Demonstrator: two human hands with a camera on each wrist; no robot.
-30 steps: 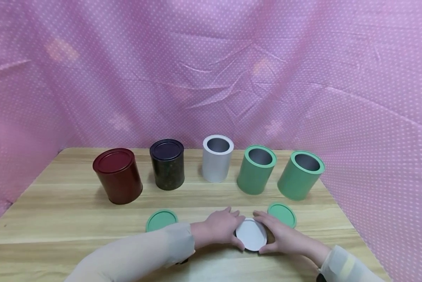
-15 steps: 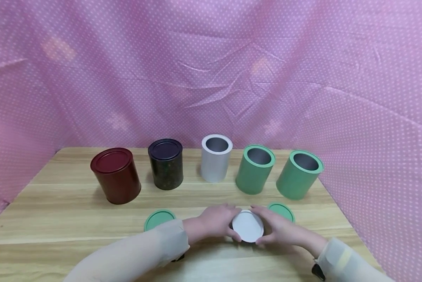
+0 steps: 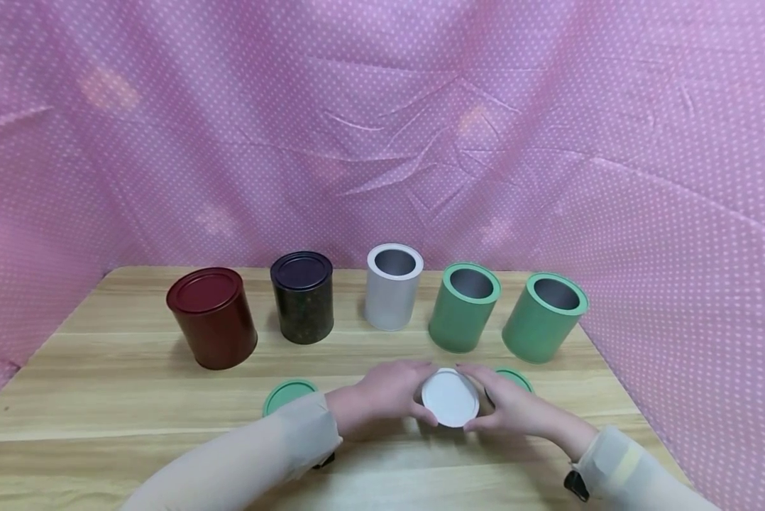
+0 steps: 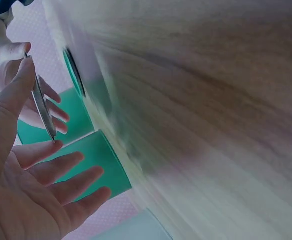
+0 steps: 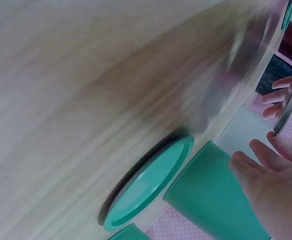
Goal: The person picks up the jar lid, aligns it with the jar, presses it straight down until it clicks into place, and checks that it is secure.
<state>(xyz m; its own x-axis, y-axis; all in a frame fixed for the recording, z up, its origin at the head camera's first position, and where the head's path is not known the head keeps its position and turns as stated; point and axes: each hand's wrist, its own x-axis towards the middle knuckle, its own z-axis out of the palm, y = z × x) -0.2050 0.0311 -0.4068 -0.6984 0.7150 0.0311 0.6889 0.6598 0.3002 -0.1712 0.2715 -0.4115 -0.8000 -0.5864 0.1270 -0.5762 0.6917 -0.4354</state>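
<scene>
Both hands hold a round white lid (image 3: 449, 399) by its opposite edges, raised off the table. My left hand (image 3: 390, 390) pinches the left side between thumb and index finger, its other fingers spread. On the other side, my right hand (image 3: 515, 407) grips the rim in the same way. The left wrist view shows the lid (image 4: 44, 107) edge-on, with a gap between it and the wood. One green lid (image 3: 289, 394) lies left of the left forearm. Another green lid (image 3: 516, 379) rests beyond the right hand, partly hidden by it.
Along the back stand a dark red can (image 3: 216, 330) and a black can (image 3: 306, 312), both lidded. To their right are an open white can (image 3: 390, 301) and two open green cans (image 3: 460, 323). A pink dotted cloth (image 3: 382, 142) encloses the wooden table (image 3: 101, 397).
Both hands have lifted the white lid off the table and carried it slightly forward, toward the cans. The right hand now covers more of the green lid behind it.
</scene>
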